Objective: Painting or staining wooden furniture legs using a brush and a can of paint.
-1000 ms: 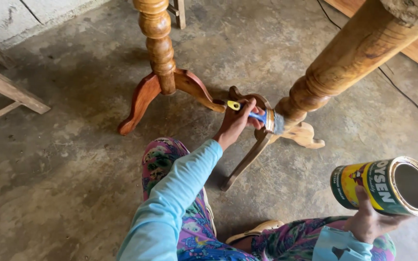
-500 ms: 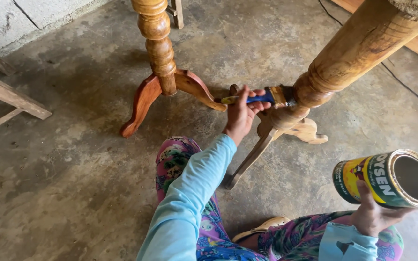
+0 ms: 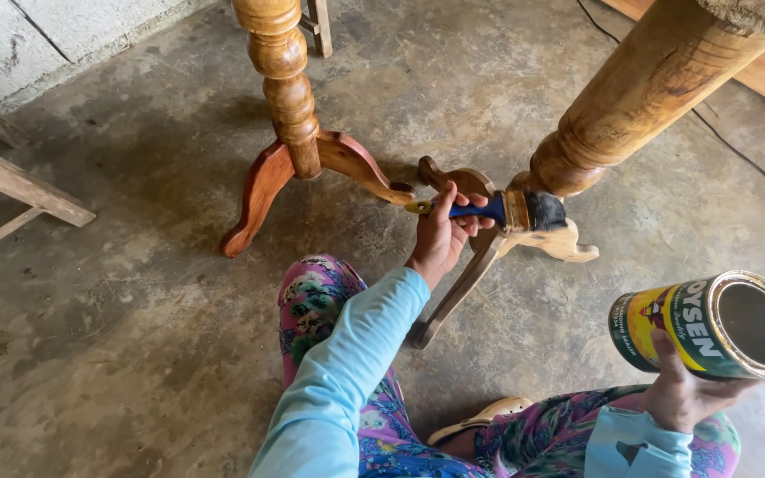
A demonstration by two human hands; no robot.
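My left hand [image 3: 443,232] grips the blue and yellow handle of a paintbrush [image 3: 524,211]. Its dark bristles rest against the bottom collar of a pale turned wooden column [image 3: 639,97], just above that column's curved feet [image 3: 568,243]. My right hand [image 3: 679,394] holds an open metal can [image 3: 710,326] with a yellow and green label, tipped on its side at the lower right, mouth facing right. I cannot see what is inside the can.
A second turned pedestal [image 3: 285,97], stained reddish brown, stands on curved feet [image 3: 254,199] to the left. Rough timber pieces [image 3: 19,181] lie at the far left. A black cable [image 3: 737,155] runs over the concrete floor. My legs in floral trousers [image 3: 320,305] are folded below.
My left hand has swung the brush to the right and up, from the pale pedestal's feet to the collar at the column's base. The can has stayed in my right hand.
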